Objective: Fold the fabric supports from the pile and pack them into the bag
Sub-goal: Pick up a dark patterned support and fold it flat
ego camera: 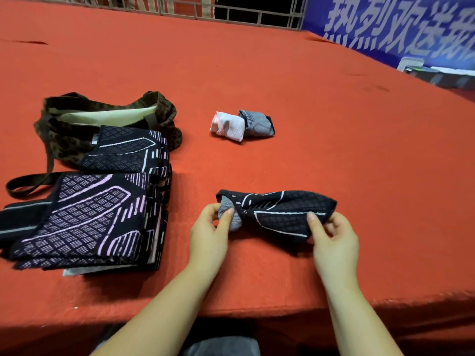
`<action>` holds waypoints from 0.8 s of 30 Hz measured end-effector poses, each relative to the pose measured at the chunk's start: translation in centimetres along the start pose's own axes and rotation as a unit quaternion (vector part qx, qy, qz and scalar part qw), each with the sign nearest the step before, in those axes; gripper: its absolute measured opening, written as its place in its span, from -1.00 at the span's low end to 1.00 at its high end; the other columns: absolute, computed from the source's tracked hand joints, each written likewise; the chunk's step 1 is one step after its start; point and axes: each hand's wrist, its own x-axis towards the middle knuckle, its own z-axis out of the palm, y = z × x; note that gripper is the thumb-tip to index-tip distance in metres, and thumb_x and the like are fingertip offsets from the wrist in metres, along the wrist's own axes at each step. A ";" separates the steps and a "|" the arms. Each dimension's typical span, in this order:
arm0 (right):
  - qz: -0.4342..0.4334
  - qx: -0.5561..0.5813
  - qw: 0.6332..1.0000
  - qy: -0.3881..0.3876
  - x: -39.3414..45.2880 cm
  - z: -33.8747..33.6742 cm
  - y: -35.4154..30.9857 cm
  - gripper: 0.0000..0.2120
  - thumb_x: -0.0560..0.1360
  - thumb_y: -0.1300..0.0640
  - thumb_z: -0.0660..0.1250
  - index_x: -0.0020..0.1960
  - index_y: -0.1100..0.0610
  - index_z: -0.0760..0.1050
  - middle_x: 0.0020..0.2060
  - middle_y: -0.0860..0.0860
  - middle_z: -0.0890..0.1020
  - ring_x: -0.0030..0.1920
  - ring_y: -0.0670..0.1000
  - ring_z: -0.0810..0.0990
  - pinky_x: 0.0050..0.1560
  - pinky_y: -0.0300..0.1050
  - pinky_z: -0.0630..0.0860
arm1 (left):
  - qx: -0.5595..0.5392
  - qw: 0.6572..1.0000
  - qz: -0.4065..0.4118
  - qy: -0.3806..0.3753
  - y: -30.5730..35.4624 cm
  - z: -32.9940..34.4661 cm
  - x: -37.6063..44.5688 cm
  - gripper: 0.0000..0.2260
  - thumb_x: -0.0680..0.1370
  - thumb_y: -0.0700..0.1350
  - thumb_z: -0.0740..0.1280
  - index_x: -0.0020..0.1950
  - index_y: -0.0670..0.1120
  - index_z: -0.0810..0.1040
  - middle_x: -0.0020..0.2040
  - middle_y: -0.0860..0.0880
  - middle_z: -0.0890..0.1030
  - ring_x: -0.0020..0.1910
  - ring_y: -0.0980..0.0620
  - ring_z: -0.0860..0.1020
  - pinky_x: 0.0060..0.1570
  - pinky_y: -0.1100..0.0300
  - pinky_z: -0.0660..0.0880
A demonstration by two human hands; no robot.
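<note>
A black fabric support with white lines lies on the red table in front of me. My left hand pinches its left end, where the grey inside is turned out. My right hand pinches its right edge. A pile of black supports with pink and white patterns lies at the left. Behind the pile stands an open leopard-print bag with a pale lining. Two folded supports sit side by side farther back, a pink one and a grey one.
The red felt table stretches far back and right. Its front edge runs just below my forearms. The bag's brown strap loops out at the left. A blue banner and a metal railing stand beyond the table.
</note>
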 end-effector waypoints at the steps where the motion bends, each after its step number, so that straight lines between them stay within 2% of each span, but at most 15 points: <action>1: 0.008 0.011 1.000 0.016 0.3 -0.4 -0.2 -0.92 0.48 0.16 0.39 -0.15 0.04 0.50 -0.26 -0.04 0.65 -0.26 -0.12 0.60 -0.20 -0.33 0.46 | -0.034 0.999 0.002 -0.003 0.4 -0.4 -0.2 -0.93 0.56 -0.14 0.31 -0.10 -0.01 0.55 -0.20 0.13 0.63 -0.17 0.16 0.57 -0.10 0.35 0.44; 4: 0.036 -0.017 0.999 0.018 0.7 -0.7 0.1 -0.88 0.45 0.09 0.43 -0.18 0.07 0.51 -0.40 -0.08 0.62 -0.44 -0.24 0.51 -0.31 -0.36 0.40 | -0.072 0.997 -0.024 0.003 0.5 -1.2 -0.8 -0.92 0.56 -0.14 0.31 -0.12 -0.01 0.54 -0.23 0.06 0.64 -0.24 0.15 0.59 -0.13 0.25 0.49; 7: 0.069 -0.112 0.991 -0.039 0.1 0.1 1.3 -0.83 0.46 0.07 0.42 -0.10 0.17 0.53 -0.48 -0.09 0.53 -0.47 -0.20 0.48 -0.38 -0.31 0.35 | 0.015 0.997 -0.074 -0.004 -0.4 -1.5 -0.7 -0.89 0.53 -0.06 0.35 -0.06 0.03 0.42 -0.21 0.02 0.61 -0.12 -0.03 0.60 0.02 0.00 0.49; 8: 0.083 -0.135 0.986 -0.054 -0.2 0.4 1.6 -0.79 0.47 0.04 0.40 -0.04 0.18 0.53 -0.45 -0.09 0.53 -0.39 -0.15 0.52 -0.36 -0.27 0.35 | 0.070 0.996 -0.060 -0.001 -0.7 -1.5 -0.8 -0.84 0.52 -0.05 0.36 -0.04 0.01 0.39 -0.17 0.03 0.58 -0.07 -0.07 0.57 0.07 -0.03 0.45; 10: 0.094 -0.164 0.980 -0.059 -0.7 0.7 1.8 -0.63 0.46 -0.02 0.39 0.17 0.15 0.48 -0.24 -0.05 0.59 -0.07 0.05 0.59 -0.12 -0.10 0.43 | 0.176 0.983 0.044 0.039 -1.0 -1.5 -1.0 -0.83 0.49 -0.07 0.39 -0.05 -0.02 0.41 -0.12 0.02 0.51 -0.06 -0.09 0.51 0.04 0.02 0.37; 12: 0.027 -0.221 0.974 -0.031 -1.3 0.8 1.7 -0.44 0.43 -0.05 0.41 0.35 0.11 0.37 0.11 0.03 0.57 0.22 0.14 0.46 0.23 0.04 0.36 | 0.257 0.951 0.158 0.061 -0.7 -1.5 -1.4 -0.90 0.47 -0.01 0.33 -0.13 -0.02 0.48 -0.18 0.02 0.49 -0.16 -0.08 0.48 -0.09 0.11 0.24; 13: -0.034 -0.250 0.967 -0.023 -1.6 0.8 1.5 -0.40 0.42 -0.08 0.41 0.38 0.10 0.35 0.21 0.05 0.52 0.29 0.14 0.41 0.31 0.08 0.29 | 0.292 0.935 0.193 0.059 -0.6 -1.5 -1.5 -0.86 0.46 0.05 0.29 -0.18 0.00 0.51 -0.23 0.04 0.49 -0.22 -0.06 0.47 -0.13 0.14 0.21; 15: -0.149 -0.284 0.945 -0.060 -2.4 1.2 1.3 -0.44 0.42 -0.18 0.31 0.34 0.04 0.42 0.25 0.03 0.51 0.32 0.12 0.38 0.36 0.11 0.21 | 0.352 0.912 0.205 0.048 -0.9 -1.2 -1.7 -0.78 0.42 0.16 0.30 -0.28 0.04 0.54 -0.30 0.05 0.48 -0.28 -0.05 0.47 -0.16 0.12 0.26; 17: -0.195 -0.304 0.923 -0.132 -3.3 2.0 1.5 -0.47 0.39 -0.25 0.20 0.26 -0.02 0.51 0.24 -0.02 0.54 0.35 0.09 0.36 0.42 0.11 0.09 | 0.392 0.902 0.178 0.027 -1.0 -1.0 -1.8 -0.74 0.35 0.20 0.44 -0.32 0.03 0.56 -0.32 0.03 0.50 -0.30 -0.07 0.49 -0.20 0.08 0.34; 21: -0.154 -0.313 0.915 -0.205 -4.6 2.9 2.5 -0.37 0.34 -0.33 0.08 0.29 -0.07 0.50 0.33 -0.04 0.48 0.44 0.03 0.27 0.44 0.03 -0.06 | 0.445 0.880 0.168 0.000 -0.7 -0.9 -1.6 -0.73 0.23 0.17 0.53 -0.35 0.02 0.57 -0.34 0.02 0.52 -0.31 -0.08 0.49 -0.22 0.08 0.35; 24: -0.134 -0.311 0.907 -0.252 -4.6 2.6 2.3 -0.33 0.36 -0.37 0.14 0.41 -0.13 0.33 0.45 -0.12 0.28 0.51 -0.07 0.05 0.45 -0.05 -0.21 | 0.463 0.866 0.191 -0.010 -0.5 -0.8 -1.5 -0.82 0.22 0.06 0.54 -0.37 0.02 0.60 -0.35 0.03 0.52 -0.30 -0.08 0.48 -0.23 0.09 0.34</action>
